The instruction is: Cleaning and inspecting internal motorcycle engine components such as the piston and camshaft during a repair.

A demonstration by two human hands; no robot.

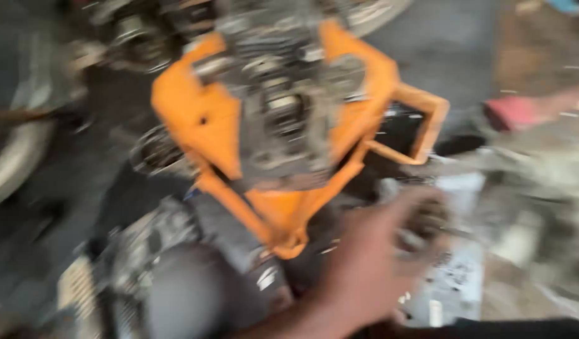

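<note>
Grey floor; orange frame (204,119) lies beyond the hand (371,263).

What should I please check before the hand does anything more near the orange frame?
1. Picture sharpness: not ok, motion blur throughout.
2. Right hand in view: ok, lower right, below the orange metal frame.
3. Hand's grip: cannot tell; something dark and small sits at the fingertips.
4. Left hand in view: not ok, not visible.
5. Grey engine block seated within the frame: ok.
6. White sheet beside the hand: ok, lying flat.
</note>
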